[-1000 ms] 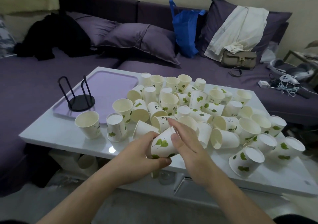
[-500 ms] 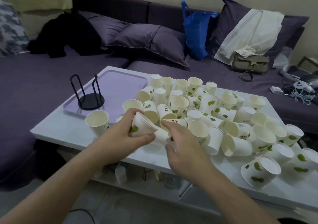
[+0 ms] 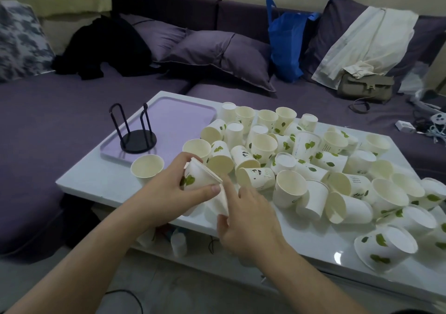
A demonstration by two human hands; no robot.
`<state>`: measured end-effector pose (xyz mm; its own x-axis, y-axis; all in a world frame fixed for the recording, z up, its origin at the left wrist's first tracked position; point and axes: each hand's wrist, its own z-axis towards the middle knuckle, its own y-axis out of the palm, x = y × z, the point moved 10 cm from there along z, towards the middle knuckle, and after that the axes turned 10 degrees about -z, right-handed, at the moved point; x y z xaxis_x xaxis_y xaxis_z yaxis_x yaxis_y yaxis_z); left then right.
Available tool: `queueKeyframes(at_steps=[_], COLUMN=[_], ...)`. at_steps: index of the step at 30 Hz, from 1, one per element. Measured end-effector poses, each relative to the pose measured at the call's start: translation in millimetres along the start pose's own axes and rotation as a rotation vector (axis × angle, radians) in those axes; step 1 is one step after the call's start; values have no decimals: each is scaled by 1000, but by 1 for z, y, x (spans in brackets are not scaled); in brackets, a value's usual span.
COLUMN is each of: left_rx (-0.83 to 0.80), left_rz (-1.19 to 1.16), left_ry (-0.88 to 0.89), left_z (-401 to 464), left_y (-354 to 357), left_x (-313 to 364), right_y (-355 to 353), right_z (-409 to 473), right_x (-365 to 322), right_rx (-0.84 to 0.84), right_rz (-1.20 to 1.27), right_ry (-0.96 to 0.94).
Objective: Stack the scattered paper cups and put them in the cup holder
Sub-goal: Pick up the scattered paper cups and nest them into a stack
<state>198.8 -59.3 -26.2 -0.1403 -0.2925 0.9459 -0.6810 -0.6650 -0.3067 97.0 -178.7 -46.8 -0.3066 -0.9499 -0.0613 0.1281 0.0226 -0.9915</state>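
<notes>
Several white paper cups with green leaf prints point(image 3: 311, 164) lie scattered, upright and tipped, over the white table point(image 3: 96, 178). My left hand point(image 3: 169, 190) grips a short stack of cups point(image 3: 200, 176) held on its side above the table's front edge. My right hand point(image 3: 248, 214) holds another cup point(image 3: 220, 202) by thumb and fingers, its end pushed against the stack's mouth. One upright cup point(image 3: 147, 167) stands alone to the left of my hands. The black wire cup holder point(image 3: 135, 132) holds no cups and stands on a lilac tray point(image 3: 181, 118) at the table's left.
A purple sofa surrounds the table, with cushions point(image 3: 217, 57), black clothing point(image 3: 103, 45), a blue bag point(image 3: 287, 45), a white garment point(image 3: 362, 43) and an olive handbag point(image 3: 366, 86). Cables and a charger point(image 3: 405, 126) lie far right. Bottles point(image 3: 178, 241) sit on the shelf under the table.
My left hand carried its cup left and up, tipping it on its side. My right hand picked up another cup and brought it to the held stack. The view shifted left.
</notes>
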Motion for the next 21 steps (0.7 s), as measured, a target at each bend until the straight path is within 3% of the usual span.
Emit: queueKeyframes(at_steps=[5,9,12,17,21], left_rx=[57,-160,-250,-242,-227], left_rz=[-39,132,199,211,201], left_ry=[-38,-58,20,75,61], left_z=[-3,-12,-21,-20,-20], left_y=[-6,26,62,81,85], left_x=[8,6,14,18,16], right_y=[-34,-46,-40,-31,-40], right_z=[-16,-31,-31,-31,-33], right_x=[37,61,60,70,82], right_rx=[-22,-23,-44,3,176], right_rz=[303,814,861,884,941], right_ry=[136,190,155,194,222])
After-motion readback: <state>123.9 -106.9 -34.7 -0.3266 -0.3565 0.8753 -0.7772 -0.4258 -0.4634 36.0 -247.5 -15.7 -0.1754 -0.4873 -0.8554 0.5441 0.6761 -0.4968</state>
